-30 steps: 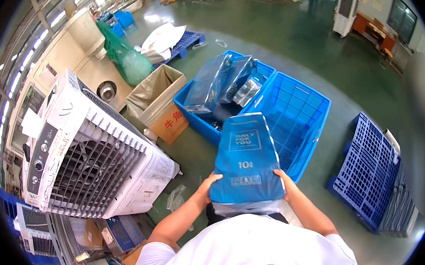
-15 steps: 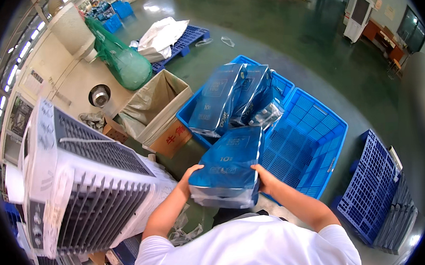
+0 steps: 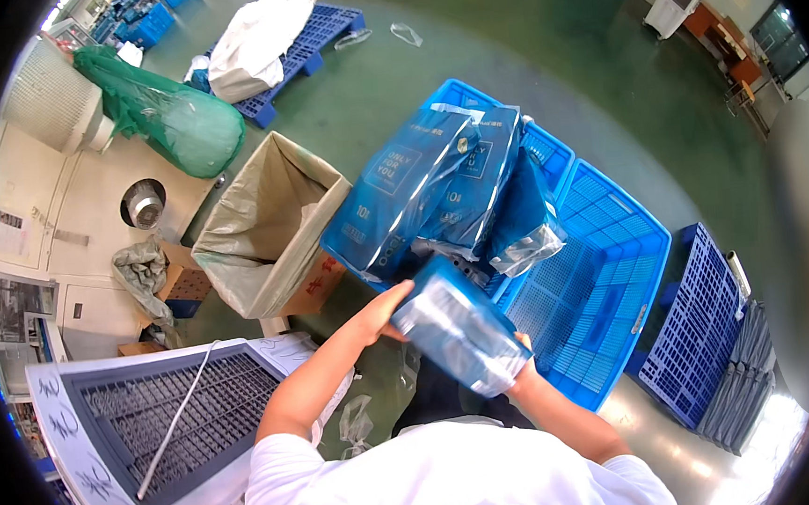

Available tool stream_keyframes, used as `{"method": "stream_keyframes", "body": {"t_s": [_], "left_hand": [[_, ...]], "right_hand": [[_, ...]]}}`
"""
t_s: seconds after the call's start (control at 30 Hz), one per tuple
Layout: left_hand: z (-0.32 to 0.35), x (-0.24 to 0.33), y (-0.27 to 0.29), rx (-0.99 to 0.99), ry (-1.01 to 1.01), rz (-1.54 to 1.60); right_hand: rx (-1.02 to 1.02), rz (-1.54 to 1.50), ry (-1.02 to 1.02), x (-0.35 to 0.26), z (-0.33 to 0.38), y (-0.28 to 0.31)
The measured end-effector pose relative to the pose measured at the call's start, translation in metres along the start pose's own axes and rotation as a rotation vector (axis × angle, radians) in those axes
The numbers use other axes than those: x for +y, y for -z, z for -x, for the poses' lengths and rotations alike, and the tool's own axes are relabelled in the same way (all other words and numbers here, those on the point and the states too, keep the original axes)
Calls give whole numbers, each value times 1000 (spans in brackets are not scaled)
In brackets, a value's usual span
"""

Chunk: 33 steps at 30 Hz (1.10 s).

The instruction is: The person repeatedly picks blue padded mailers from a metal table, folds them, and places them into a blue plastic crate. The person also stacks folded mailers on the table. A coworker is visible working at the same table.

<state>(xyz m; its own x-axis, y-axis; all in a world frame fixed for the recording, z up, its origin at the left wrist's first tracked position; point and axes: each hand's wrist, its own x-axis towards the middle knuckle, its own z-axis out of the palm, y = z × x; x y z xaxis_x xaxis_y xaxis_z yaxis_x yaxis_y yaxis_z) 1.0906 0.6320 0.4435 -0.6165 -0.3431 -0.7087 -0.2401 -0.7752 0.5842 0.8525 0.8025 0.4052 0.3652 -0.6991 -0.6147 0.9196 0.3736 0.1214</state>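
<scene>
With the fingers of our left hand (image 3: pixel 387 314) and right hand (image 3: pixel 523 373) holding opposite sides of the glossy blue, box-shaped plastic package (image 3: pixel 458 326), near the blue rectangular plastic crate (image 3: pixel 552 155) with larger-looking blue film-wrapped packages (image 3: pixel 406 170), we should press evenly, without crushing it.

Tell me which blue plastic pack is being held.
The pack nearest the person's body, between left hand and right hand; the other packs sit in the left plastic crate.

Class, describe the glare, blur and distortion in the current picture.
Head view: pale glare streaks the held package, which looks smeared; head view: the floor shines brightly at lower right; head view: a grey shape near the right rim is out of focus; straight edges bend outward.
</scene>
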Motion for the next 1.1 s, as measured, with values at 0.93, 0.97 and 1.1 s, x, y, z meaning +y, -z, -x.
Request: {"method": "stream_keyframes", "body": {"t_s": [0.93, 0.97, 1.1], "left_hand": [[-230, -114, 183, 1247, -169, -865], [-231, -111, 183, 1237, -193, -860], [-236, -112, 182, 1251, -218, -837]], "right_hand": [[758, 1245, 411, -230, -451, -90], [711, 1219, 467, -245, -478, -73], [521, 978, 598, -235, -501, -75]]}}
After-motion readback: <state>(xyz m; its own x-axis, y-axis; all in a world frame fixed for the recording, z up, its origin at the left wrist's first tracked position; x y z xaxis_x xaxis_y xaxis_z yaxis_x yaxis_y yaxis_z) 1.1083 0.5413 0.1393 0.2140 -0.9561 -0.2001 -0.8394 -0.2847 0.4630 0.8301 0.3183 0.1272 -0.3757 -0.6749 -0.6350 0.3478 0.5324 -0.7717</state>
